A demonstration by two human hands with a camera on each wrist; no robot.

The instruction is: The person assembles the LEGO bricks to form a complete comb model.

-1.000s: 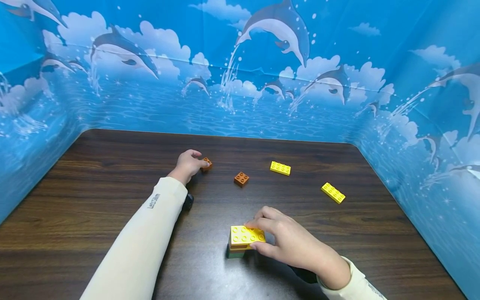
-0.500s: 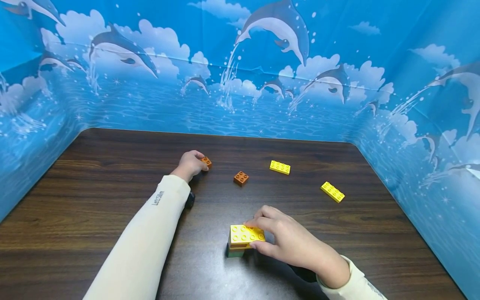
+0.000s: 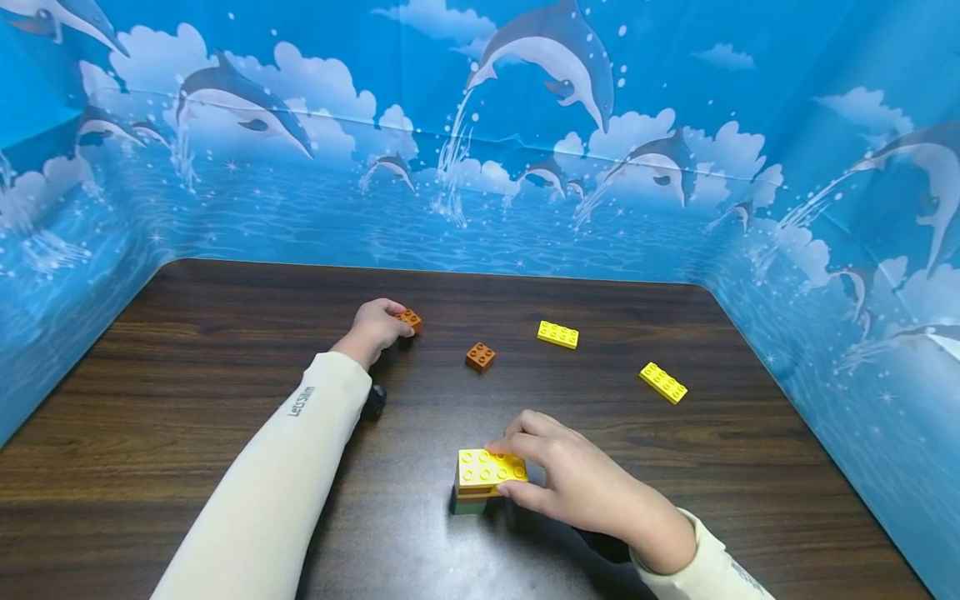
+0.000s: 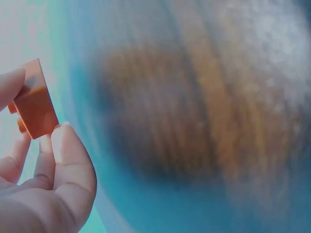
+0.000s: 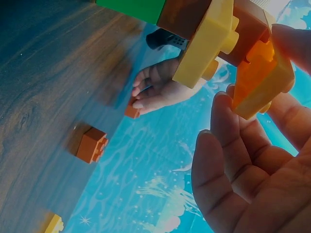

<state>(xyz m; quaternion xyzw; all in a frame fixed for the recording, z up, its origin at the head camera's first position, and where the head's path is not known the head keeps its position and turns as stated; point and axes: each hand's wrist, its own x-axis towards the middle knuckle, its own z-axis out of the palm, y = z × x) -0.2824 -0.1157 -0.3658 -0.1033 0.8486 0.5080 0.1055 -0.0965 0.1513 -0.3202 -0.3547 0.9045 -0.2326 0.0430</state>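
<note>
My left hand [image 3: 381, 327] is stretched out to the far left-centre and pinches a small reddish-brown toy brick [image 3: 410, 319]. In the left wrist view that brick [image 4: 36, 107] sits between the thumb and fingertips, its studs turned to the left. Nearer my body, the right hand [image 3: 577, 479] grips the right end of a yellow brick [image 3: 476, 469] on top of a stack. The right wrist view shows the stack as a green brick [image 5: 133, 8], a brown brick [image 5: 182, 17], a thin yellow brick [image 5: 206, 46], another brown brick [image 5: 245, 31] and the top yellow one.
A second reddish-brown brick [image 3: 481, 357] lies to the right of my left hand. Two thin yellow bricks [image 3: 558, 334] lie farther right on the dark wooden table [image 3: 225, 375]. A blue dolphin-print curtain [image 3: 337, 200] borders the table's back and sides.
The left hand's fingers have shifted on the reddish-brown brick, and more of its studs now show. That brick has moved slightly away from me. The right hand stays on the stack.
</note>
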